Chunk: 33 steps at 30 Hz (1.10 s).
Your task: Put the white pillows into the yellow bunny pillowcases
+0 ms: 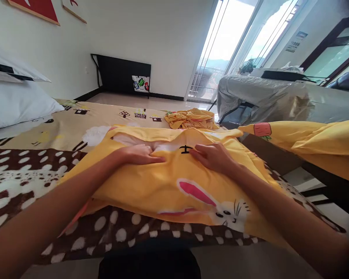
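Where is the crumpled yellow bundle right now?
In the head view, the crumpled yellow bundle lies slightly right of centre on the beige sheet, just beyond the yellow rabbit-print cloth.

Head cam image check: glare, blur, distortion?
Head view: window largely blown out to white; head view: wide-angle stretch, with the window leaning; head view: right forearm darkens toward the bottom-right corner; head view: left hand, right hand and yellow cloth readable, with soft shading in the folds.
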Tool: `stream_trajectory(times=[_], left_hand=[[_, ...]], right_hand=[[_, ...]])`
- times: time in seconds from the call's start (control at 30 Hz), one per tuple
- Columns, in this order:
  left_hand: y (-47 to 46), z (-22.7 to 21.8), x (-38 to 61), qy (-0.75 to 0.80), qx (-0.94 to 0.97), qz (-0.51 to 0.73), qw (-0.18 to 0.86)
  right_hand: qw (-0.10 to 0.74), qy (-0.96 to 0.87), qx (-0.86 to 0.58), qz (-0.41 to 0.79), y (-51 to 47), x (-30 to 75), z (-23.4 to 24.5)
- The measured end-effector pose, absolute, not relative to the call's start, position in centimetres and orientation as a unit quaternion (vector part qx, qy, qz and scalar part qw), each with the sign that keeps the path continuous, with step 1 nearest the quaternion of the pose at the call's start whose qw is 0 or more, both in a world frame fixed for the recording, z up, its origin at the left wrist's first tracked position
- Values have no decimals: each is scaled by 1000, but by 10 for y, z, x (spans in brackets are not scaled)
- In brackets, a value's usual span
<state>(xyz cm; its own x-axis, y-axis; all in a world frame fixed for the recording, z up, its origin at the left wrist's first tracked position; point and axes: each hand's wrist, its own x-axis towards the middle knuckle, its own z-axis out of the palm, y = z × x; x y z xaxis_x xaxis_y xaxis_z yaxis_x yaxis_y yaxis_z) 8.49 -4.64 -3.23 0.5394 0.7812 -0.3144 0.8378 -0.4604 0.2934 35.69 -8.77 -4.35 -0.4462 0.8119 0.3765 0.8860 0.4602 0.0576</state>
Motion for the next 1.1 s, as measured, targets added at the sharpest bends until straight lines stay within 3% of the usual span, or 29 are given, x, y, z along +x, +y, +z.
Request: stream_trajectory(times=[0.13,0.27,0.33,0.5,0.63,0.83,0.97,1.1], left_hand=[[-42,-23,48,463,860,-35,213],[-30,-33,13,467,858,191,98],[-27,-41,3,470,845,248,64],[-39,-40,22,478,853,65,196],[-48,-26,63,456,866,-10,205],[-47,-41,88,420,883,-18,207],[-39,-52,67,497,852,-16,164],[-29,-44,21,564,808,-42,164]], right_hand=[[111,-838,-528,-75,-94,385,-54],[55,-841,-523,-125,-103,401,-45],[3,-836,-528,-150,-106,404,-39],[-87,-813,-554,-155,-105,413,-27],[-130,-774,-594,-177,-104,439,-20],[-44,-784,-580,-219,-99,463,-43],[47,-773,-615,-151,-93,437,-64],[108,-770,-614,-134,-89,386,-49]])
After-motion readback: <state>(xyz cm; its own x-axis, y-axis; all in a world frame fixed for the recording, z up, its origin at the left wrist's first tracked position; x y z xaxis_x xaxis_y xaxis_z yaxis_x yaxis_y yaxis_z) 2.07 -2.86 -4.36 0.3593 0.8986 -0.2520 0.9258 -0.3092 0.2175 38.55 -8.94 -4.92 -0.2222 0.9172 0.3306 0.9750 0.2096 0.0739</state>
